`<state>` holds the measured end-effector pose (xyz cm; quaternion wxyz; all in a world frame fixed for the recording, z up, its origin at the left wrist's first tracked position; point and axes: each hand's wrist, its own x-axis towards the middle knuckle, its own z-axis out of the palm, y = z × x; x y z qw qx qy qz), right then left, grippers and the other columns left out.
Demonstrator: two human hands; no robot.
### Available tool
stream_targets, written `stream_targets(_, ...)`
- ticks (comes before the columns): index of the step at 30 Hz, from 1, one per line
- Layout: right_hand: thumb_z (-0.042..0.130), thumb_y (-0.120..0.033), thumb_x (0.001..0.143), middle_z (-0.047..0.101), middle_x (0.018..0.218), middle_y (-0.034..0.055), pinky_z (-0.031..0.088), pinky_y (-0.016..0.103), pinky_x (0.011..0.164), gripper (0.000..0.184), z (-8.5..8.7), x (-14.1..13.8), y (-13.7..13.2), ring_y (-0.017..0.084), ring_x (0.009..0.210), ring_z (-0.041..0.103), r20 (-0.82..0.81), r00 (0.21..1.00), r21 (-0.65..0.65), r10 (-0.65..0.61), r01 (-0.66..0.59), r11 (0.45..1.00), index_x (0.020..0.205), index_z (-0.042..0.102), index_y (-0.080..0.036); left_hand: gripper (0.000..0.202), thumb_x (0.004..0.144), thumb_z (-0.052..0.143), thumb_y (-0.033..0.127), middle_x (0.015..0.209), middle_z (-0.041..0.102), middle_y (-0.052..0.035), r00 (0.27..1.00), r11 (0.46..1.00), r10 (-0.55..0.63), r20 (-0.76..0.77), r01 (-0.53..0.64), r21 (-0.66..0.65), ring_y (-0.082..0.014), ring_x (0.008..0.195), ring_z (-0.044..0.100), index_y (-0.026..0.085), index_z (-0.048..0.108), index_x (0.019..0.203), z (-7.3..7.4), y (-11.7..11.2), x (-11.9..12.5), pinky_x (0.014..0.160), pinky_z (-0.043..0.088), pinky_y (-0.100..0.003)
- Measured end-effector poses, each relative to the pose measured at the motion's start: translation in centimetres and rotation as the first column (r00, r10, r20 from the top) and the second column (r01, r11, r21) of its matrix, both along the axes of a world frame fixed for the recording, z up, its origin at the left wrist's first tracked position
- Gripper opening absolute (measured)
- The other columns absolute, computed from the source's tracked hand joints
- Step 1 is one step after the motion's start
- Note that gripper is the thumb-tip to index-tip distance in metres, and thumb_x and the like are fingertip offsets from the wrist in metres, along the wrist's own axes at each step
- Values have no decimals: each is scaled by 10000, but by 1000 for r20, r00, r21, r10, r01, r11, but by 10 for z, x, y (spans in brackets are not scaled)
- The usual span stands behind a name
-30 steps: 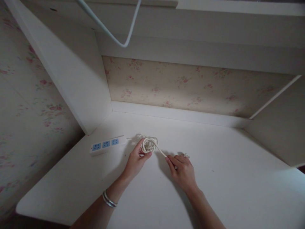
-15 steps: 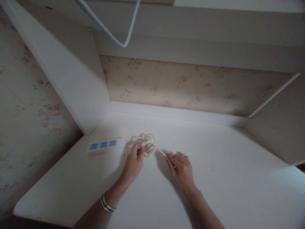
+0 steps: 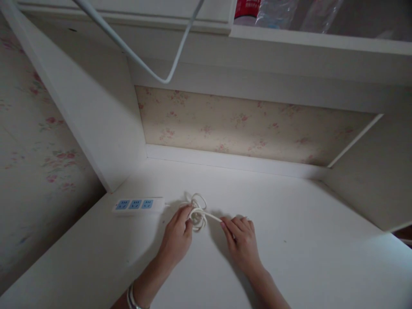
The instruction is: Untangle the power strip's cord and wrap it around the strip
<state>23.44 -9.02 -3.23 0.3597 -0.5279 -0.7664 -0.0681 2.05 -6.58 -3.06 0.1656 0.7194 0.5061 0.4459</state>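
A cream-white power cord [image 3: 200,221] lies in a loose, tangled coil on the white desk. My left hand [image 3: 177,229] is closed round the left side of the coil, thumb toward me. From the coil a length of cord runs right to my right hand [image 3: 242,240], which pinches it between thumb and fingers. The cord's plug is not visible; the right fingers may cover it. Left of the coil, a white power strip [image 3: 157,204] with three blue sockets rests flat, joined to the cord.
The desk top [image 3: 289,274] reaches a floral-papered back wall [image 3: 219,122]. Overhead hangs a shelf [image 3: 289,45] holding clear plastic items and a red-labelled one. A pale bent rod or cable [image 3: 165,80] dangles in front. A side panel [image 3: 96,98] stands at left.
The view has tilted up, bringing the shelf's contents into sight. My left hand has wrapped further round the coil, whose loops have shifted; my right hand keeps its pinch on the cord.
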Motion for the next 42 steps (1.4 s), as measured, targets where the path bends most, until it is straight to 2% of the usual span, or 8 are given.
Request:
stream_targets(4,491,-252,940,606,734,23,303,335,729,196,-3,-2,1,181,733,474,34,999,7,-18,18,1000,1011,674,-248,447,895,395,126,1281,585,-70,997,997,-72,-21,72,-20,-199,1204,529,260,507,1306,-2,-6,4,1044,428,-373)
stream_targets(8,489,-248,941,606,713,25,294,331,706,199,-3,-4,2,177,724,480,32,999,11,-38,37,999,990,682,-237,485,889,434,140,1411,478,-60,986,987,-158,-50,157,-37,-230,1295,450,291,500,1345,-3,-11,8,1087,384,-398)
stream_targets(12,478,-258,948,609,719,30,299,331,719,207,-2,-4,3,178,730,486,6,1000,-5,-26,26,1000,987,679,-225,467,917,413,178,1372,529,-61,977,970,-167,129,187,-158,-203,1275,477,259,456,1375,1,-11,9,1091,373,-384)
stream_targets(15,487,-277,946,615,729,31,301,329,721,201,0,-2,4,183,738,488,-23,999,-17,-48,47,999,973,679,-226,363,923,424,226,1303,588,-70,948,956,-91,306,170,-240,-201,1219,531,224,542,1266,5,-8,7,1054,407,-385)
stream_targets(18,490,-293,945,629,757,35,303,327,719,203,1,0,4,186,750,497,-59,995,-22,-84,83,996,958,679,-220,253,919,443,268,1248,627,-81,923,947,-87,375,193,-256,-215,1183,559,207,648,1054,8,-4,5,1026,427,-386)
stream_targets(25,481,-312,948,633,752,37,309,326,711,224,0,2,5,183,739,506,-87,990,-27,-109,107,994,950,685,-221,262,904,497,266,1151,666,-79,953,975,-178,246,205,-89,-211,1098,596,239,666,1103,10,-3,2,984,462,-359)
stream_targets(37,481,-297,946,632,749,36,322,342,745,212,-2,-1,4,189,754,517,-90,993,-18,-70,69,997,968,682,-231,308,927,467,313,1295,578,-68,909,919,-284,305,349,-185,-222,1203,521,276,665,1160,12,-3,1,1059,397,-391)
stream_targets(42,483,-302,946,633,738,35,322,337,742,218,-2,0,6,190,755,521,-87,991,-26,-103,101,995,962,688,-231,291,921,486,294,1249,610,-72,891,901,-324,319,394,-184,-219,1134,565,282,682,1136,17,-2,3,991,454,-369)
